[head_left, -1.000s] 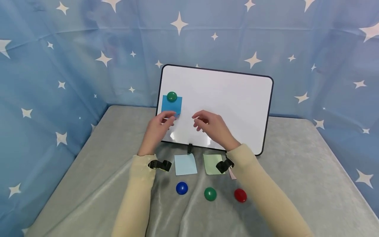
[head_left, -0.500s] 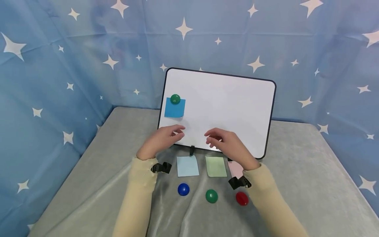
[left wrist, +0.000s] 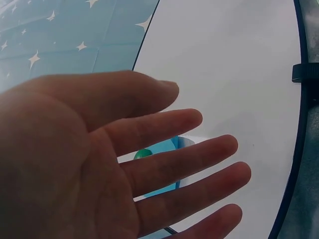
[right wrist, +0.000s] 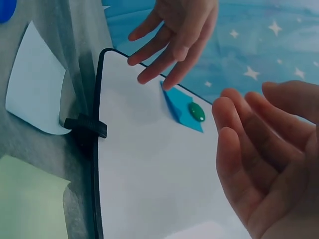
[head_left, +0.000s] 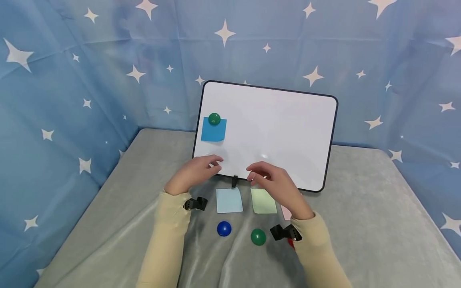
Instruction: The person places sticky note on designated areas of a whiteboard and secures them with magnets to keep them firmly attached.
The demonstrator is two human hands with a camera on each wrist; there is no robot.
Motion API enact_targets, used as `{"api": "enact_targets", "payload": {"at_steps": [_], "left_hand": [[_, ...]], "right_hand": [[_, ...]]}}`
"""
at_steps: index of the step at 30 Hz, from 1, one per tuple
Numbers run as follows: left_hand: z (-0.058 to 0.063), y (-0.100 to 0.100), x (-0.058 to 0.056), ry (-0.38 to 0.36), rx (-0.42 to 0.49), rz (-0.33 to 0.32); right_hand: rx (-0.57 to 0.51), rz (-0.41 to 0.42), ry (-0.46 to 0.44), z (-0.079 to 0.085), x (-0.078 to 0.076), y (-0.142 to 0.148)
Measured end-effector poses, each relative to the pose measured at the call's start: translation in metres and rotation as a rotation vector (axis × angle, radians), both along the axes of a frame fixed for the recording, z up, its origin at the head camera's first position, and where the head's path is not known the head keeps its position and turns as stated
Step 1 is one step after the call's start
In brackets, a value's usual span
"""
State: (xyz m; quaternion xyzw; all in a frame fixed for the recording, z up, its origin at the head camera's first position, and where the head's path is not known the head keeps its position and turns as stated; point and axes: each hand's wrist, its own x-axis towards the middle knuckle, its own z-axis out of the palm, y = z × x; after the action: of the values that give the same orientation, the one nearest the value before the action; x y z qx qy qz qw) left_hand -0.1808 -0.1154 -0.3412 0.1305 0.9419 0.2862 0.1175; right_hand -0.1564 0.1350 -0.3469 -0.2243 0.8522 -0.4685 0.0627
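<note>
A whiteboard (head_left: 273, 132) with a dark rim leans upright at the back of the table. On its left side a green round magnet (head_left: 214, 119) holds a blue sticky note (head_left: 213, 134). My left hand (head_left: 196, 172) hovers before the board's lower left, below that note, its fingers loosely spread and holding nothing. To the right, my right hand (head_left: 279, 184) hangs before the bottom edge, above the pale green note (head_left: 263, 202), relaxed and bare. In the left wrist view the left fingers (left wrist: 184, 172) partly cover the blue note.
A light blue note (head_left: 229, 201) and a pink note (head_left: 286, 213), partly hidden by my right hand, lie before the board. Nearer are a blue magnet (head_left: 224, 229), a green magnet (head_left: 258, 237) and a red magnet (head_left: 291, 243), mostly covered. A black stand foot (head_left: 235, 181) juts from the board.
Both hands have dropped away from the blue note toward the board's bottom edge. The right hand first moved right, then lower toward the pale green note. The head view has shifted slightly.
</note>
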Motion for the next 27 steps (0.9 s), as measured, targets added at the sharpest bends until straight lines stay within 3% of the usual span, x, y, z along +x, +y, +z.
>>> {"api": "enact_targets", "payload": {"at_steps": [9,16,24,27], "left_hand": [[-0.001,-0.008,0.000,0.009,-0.010,-0.018],[-0.008,-0.004,-0.001,-0.048,-0.059,0.010],[-0.015,0.003,-0.004,-0.047,-0.072,0.058],[-0.016,0.004,-0.004,-0.080,-0.072,0.082]], "right_hand": [[-0.080,-0.079,0.018,0.013,0.026,-0.010],[-0.085,-0.077,0.056,-0.025,0.010,-0.005],[-0.035,-0.075,0.052,-0.036,0.009,-0.007],[-0.020,-0.084,0.058,-0.041,0.010,-0.011]]}}
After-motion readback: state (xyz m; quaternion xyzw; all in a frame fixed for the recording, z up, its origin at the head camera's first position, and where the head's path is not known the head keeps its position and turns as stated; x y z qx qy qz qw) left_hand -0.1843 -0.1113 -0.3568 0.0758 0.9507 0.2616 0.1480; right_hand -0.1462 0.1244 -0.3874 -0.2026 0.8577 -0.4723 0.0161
